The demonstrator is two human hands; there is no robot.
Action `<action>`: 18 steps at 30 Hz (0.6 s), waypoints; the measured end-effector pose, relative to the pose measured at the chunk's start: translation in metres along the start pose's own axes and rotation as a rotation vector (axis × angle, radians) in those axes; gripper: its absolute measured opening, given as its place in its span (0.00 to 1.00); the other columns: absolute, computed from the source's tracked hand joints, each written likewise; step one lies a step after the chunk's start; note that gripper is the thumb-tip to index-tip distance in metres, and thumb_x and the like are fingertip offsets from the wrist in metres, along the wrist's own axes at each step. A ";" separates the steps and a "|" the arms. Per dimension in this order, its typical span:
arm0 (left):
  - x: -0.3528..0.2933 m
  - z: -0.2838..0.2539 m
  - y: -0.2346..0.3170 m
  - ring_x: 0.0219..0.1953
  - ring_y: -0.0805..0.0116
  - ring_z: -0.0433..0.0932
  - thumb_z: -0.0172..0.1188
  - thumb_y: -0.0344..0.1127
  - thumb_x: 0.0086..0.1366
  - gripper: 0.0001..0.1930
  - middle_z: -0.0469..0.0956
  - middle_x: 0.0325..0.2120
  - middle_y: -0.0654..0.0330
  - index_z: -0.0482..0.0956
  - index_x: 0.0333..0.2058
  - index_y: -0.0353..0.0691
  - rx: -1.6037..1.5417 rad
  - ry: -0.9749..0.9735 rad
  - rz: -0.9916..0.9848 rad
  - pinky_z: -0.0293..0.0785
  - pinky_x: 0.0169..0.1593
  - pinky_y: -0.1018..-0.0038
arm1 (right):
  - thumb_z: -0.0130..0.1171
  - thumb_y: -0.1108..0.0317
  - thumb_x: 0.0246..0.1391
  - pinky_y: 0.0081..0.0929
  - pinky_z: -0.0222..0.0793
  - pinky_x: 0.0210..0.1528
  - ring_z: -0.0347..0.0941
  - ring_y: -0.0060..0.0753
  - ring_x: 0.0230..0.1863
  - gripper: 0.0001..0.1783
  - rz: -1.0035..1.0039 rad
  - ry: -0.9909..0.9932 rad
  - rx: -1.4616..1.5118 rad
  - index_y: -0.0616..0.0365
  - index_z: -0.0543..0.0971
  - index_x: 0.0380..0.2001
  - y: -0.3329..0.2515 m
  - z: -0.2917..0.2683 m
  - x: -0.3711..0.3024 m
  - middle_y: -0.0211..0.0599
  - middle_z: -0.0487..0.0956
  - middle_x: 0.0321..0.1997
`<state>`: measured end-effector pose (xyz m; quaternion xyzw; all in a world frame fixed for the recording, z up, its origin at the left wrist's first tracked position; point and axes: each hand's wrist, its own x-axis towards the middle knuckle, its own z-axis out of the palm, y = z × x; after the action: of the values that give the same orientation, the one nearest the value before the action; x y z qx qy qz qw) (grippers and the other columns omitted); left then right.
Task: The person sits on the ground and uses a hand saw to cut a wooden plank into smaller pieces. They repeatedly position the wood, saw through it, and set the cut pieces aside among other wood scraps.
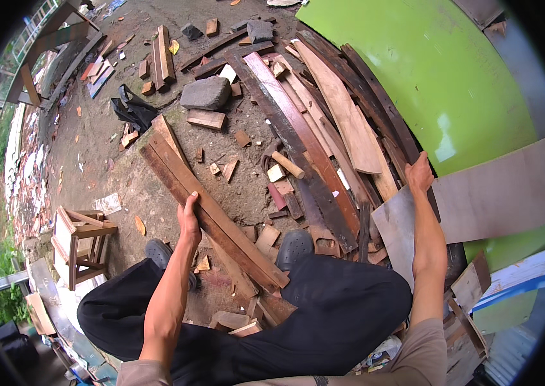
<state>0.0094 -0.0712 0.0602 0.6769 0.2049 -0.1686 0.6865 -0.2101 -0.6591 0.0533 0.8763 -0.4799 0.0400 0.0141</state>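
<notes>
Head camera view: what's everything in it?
Timber: count unclear, brown, centre
Boards: many, mostly brown, centre right
Panel: one, green, upper right
Sheet: one, greyish, right
Stones: several, grey, top centre
Wooden handle: one, tan, centre
Bag: one, black, upper left
Small stool: one, brown, left
Large frame: one, brownish, upper left
Offcuts: many, brown, scattered
Rubble: uncountable, whitish, left edge
Shoes: two, dark grey, flanking timber
Trousers: one pair, black, bottom
Left hand: one, bare, on timber
Right hand: one, bare, right
</notes>
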 end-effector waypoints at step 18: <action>-0.067 -0.184 -0.009 0.46 0.58 0.79 0.73 0.50 0.50 0.34 0.80 0.45 0.51 0.73 0.50 0.33 0.257 0.362 0.193 0.72 0.53 0.66 | 0.59 0.75 0.42 0.39 0.72 0.42 0.78 0.43 0.41 0.19 -0.859 0.637 0.092 0.55 0.72 0.41 -0.187 -0.219 -0.115 0.38 0.80 0.38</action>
<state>-0.0626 0.1095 0.0869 0.7945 0.2358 -0.0029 0.5596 -0.1265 -0.4476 0.2647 0.9380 -0.0481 0.3154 0.1358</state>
